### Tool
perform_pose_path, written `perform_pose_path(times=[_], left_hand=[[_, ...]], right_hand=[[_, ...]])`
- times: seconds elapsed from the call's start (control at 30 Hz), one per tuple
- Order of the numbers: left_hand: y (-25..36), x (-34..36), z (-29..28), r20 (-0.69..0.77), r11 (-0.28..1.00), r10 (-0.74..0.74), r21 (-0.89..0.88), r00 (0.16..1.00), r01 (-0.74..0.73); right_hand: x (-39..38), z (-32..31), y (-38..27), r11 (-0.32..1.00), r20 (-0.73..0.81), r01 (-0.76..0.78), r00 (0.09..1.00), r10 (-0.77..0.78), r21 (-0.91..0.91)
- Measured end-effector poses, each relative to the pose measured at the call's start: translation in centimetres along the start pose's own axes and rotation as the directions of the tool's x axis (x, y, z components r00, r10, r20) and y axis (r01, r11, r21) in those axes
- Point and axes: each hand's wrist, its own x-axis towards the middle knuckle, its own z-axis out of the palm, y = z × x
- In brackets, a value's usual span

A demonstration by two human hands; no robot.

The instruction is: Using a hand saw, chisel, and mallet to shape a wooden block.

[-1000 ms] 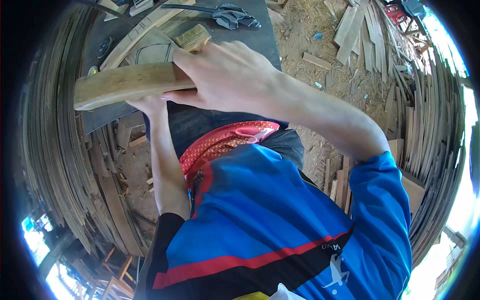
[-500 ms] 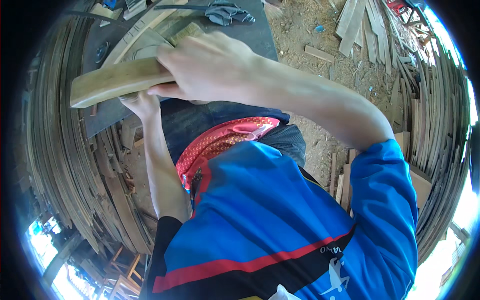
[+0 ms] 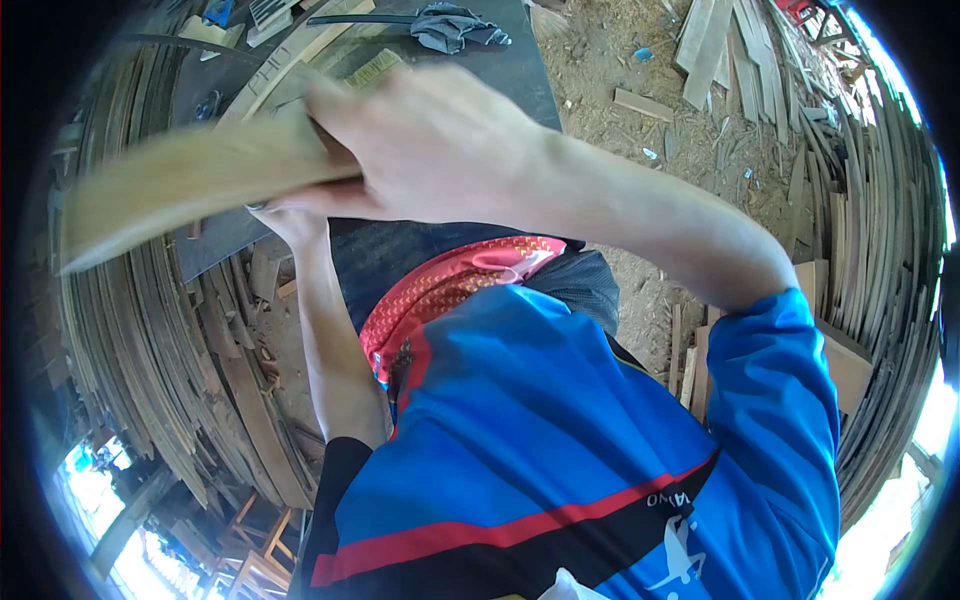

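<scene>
A thick, slightly curved piece of wood [image 3: 190, 175] is held up above the dark tabletop [image 3: 520, 90], its far left end smeared by motion. My right hand [image 3: 430, 150] is closed around its right end, fingers over the top and thumb underneath. Below the wood is my left hand [image 3: 300, 222], with its fingers mostly hidden behind the piece and my right hand; whether it grips anything is not visible. Past my right hand, a small block with a ridged or bristly face [image 3: 375, 68] lies on the tabletop.
A long pale wooden strip [image 3: 290, 65] and a crumpled grey cloth [image 3: 455, 28] lie on the tabletop. Stacked boards line the left [image 3: 150, 340] and right [image 3: 870, 250]. Loose planks [image 3: 705, 55] rest on the shaving-strewn ground.
The piece of wood has swung further left, its left end now lower and blurred. My right hand still grips its right end; my left hand has shifted slightly down and right.
</scene>
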Motion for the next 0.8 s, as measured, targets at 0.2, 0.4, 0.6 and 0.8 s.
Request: perform_pose_path(times=[0.2, 0.4, 0.6, 0.8], left_hand=[[-0.7, -0.8, -1.5, -0.045, 0.963, -0.216, -0.174, 0.975, 0.205], [-1.6, 0.1, -0.1, 0.038, 0.99, -0.084, -0.108, 0.996, 0.087], [0.9, -0.5, 0.3, -0.007, 0.989, -0.146, -0.026, 0.989, 0.145], [3.9, -0.2, 1.0, 0.104, 0.971, -0.234, 0.081, 0.967, 0.226]], right_hand=[[0.3, -1.2, -0.8, 1.0, 0.043, 0.008, 0.999, -0.009, 0.008], [-0.7, 0.4, 1.3, 0.99, 0.108, 0.02, 0.994, -0.004, -0.142], [-1.3, 2.2, 1.9, 0.991, 0.279, -0.083, 0.954, 0.108, -0.1], [-2.9, 0.7, 5.0, 0.94, 0.137, -0.305, 0.948, 0.286, 0.154]])
